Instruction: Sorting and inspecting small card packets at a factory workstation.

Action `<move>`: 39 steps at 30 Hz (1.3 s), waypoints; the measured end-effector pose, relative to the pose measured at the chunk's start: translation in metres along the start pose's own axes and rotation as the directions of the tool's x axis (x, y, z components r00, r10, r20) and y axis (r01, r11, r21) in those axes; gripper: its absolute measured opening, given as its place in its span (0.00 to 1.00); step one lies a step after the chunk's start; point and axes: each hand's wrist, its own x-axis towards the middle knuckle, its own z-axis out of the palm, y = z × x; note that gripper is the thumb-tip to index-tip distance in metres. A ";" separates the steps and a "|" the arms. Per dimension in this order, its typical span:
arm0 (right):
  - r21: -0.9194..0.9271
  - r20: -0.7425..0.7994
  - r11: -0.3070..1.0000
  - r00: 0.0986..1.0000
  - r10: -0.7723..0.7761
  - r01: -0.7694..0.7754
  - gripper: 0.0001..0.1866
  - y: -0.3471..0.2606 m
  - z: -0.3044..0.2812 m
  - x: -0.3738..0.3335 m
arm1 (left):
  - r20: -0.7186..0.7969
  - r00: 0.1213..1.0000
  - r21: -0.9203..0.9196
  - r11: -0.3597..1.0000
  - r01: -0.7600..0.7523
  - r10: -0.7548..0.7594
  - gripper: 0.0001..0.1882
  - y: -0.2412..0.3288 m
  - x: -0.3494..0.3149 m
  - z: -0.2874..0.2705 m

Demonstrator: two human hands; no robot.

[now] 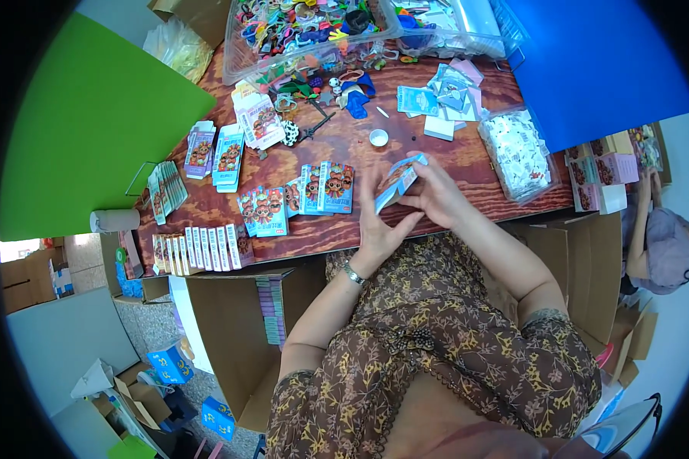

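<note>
Between my two hands, just over the table's near edge, is a small blue printed carton (396, 182), tilted. My left hand (377, 226) grips its left side, thumb toward the lower end. My right hand (439, 191) closes on its right side and upper end. Left of my hands, blue printed cartons (335, 187) lie in an overlapping row on the wooden table (406, 223). Farther left stands a row of cartons on edge (213, 246). A small white round cap (378, 138) sits just beyond the carton I hold.
A clear plastic bin of small colourful toys (306, 38) stands at the back. Stacked cards (444, 99) and a bag of small white packets (517, 153) lie to the right. Open cardboard boxes (230, 336) stand below the edge. Another person (662, 237) is at far right.
</note>
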 end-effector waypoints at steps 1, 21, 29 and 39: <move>0.108 0.014 0.994 1.000 0.000 -0.001 0.16 0.009 -0.004 0.008 | -0.127 0.984 -0.199 0.975 0.097 -0.123 0.62 0.000 -0.001 0.007; -0.843 0.537 -0.271 0.708 -0.459 0.464 0.26 -0.069 0.015 0.113 | -0.230 0.965 0.025 0.990 0.138 -0.129 0.19 -0.018 0.017 -0.019; -0.723 0.559 -0.549 0.822 -0.107 0.420 0.43 -0.069 0.033 0.201 | -0.127 0.989 0.176 0.980 0.092 -0.070 0.16 0.002 0.023 -0.022; -0.472 0.793 -0.477 0.593 0.137 0.741 0.41 -0.093 0.056 0.063 | 0.157 0.987 0.861 0.493 -0.125 -0.024 0.53 0.032 0.061 -0.051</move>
